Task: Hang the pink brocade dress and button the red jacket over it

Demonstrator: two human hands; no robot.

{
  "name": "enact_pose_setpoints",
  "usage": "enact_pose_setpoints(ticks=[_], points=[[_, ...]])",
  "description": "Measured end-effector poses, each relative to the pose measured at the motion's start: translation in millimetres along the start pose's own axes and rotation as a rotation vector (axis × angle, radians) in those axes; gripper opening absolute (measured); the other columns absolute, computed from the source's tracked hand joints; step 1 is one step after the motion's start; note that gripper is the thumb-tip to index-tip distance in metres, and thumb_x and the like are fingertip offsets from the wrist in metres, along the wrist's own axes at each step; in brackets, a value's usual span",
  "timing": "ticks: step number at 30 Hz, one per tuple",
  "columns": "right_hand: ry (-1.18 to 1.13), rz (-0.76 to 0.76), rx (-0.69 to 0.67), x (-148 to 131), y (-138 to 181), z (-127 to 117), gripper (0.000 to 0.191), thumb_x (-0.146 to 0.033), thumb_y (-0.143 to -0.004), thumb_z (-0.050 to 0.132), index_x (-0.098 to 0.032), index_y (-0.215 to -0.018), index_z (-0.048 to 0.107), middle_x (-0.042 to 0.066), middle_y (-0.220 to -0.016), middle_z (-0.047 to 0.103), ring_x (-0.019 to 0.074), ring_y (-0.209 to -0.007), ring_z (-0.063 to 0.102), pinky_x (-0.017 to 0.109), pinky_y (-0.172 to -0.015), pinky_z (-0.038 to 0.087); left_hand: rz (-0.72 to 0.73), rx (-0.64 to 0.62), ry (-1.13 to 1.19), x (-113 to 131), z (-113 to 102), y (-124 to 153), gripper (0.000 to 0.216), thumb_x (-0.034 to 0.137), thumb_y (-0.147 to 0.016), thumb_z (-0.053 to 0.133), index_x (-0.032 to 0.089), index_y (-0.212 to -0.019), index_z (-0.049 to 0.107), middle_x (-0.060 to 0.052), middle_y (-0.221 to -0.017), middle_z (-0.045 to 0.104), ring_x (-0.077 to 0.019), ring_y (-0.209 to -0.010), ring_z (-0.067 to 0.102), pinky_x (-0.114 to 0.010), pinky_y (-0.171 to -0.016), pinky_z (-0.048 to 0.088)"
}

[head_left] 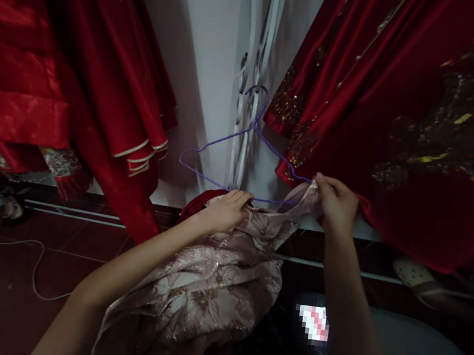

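Observation:
A purple wire hanger (220, 138) hangs by its hook from a white metal rack (240, 160). Below it drapes a pale pink, shiny floral dress (219, 280), with one strap over the hanger's right end. My right hand (338, 202) pinches that strap at the hanger's right shoulder. Near the middle of the bottom bar, my left hand (230, 210) is closed on the dress's upper edge. A bit of dark red cloth (199, 201) shows behind my left hand.
Red garments with pale trim (140, 112) hang at left, and red gowns with gold sequins (459, 113) at right. A pale shoe (416, 277) is at lower right. A cable (39, 268) crosses the tiled floor. A pixelated bright screen (313, 322) lies near my right forearm.

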State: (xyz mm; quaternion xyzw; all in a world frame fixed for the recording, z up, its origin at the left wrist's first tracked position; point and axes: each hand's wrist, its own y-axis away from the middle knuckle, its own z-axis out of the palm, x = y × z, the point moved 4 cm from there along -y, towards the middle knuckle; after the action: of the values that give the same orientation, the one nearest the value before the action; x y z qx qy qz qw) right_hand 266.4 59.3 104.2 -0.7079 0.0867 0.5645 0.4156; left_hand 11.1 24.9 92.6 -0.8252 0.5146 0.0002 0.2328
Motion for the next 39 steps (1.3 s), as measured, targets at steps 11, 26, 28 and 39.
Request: enact_pose_setpoints(ticks=[11,26,28,39], points=[[0.208,-0.362,-0.117,-41,17,63,0.026,-0.043,-0.083,0.047,-0.021,-0.082,0.06,0.001,-0.073,0.061,0.015,-0.069,0.056,0.026,-0.068,0.042,-0.127,0.095,0.215,-22,-11,-9,0.031,0.03,-0.092,0.031,0.016,-0.095,0.058,-0.01,-0.103,0.056,-0.0173,-0.095,0.052,-0.033,-0.087,0.04],[0.224,-0.439,-0.229,-50,-35,34,0.026,-0.044,-0.079,0.055,-0.019,-0.073,0.06,0.0,-0.065,0.057,0.0126,-0.059,0.049,0.025,-0.058,0.037,-0.998,0.48,0.35,-175,25,131,0.033,0.036,-0.089,0.035,0.015,-0.088,0.06,-0.008,-0.091,0.058,-0.0162,-0.092,0.054,-0.029,-0.086,0.043],[0.231,-0.42,-0.224,-50,-36,33,0.026,-0.044,-0.078,0.055,-0.02,-0.073,0.061,0.0,-0.065,0.058,0.0128,-0.059,0.049,0.025,-0.059,0.037,-0.98,0.508,0.361,-172,26,130,0.034,0.037,-0.089,0.035,0.015,-0.089,0.06,-0.008,-0.091,0.058,-0.0163,-0.093,0.054,-0.029,-0.086,0.043],[0.265,-0.429,-0.201,-61,-34,28,0.027,-0.046,-0.078,0.055,-0.021,-0.072,0.06,0.0,-0.065,0.057,0.0128,-0.061,0.049,0.026,-0.059,0.036,-0.919,0.56,0.358,-165,16,129,0.033,0.04,-0.089,0.036,0.016,-0.09,0.059,-0.007,-0.094,0.057,-0.0151,-0.095,0.054,-0.027,-0.087,0.042]])
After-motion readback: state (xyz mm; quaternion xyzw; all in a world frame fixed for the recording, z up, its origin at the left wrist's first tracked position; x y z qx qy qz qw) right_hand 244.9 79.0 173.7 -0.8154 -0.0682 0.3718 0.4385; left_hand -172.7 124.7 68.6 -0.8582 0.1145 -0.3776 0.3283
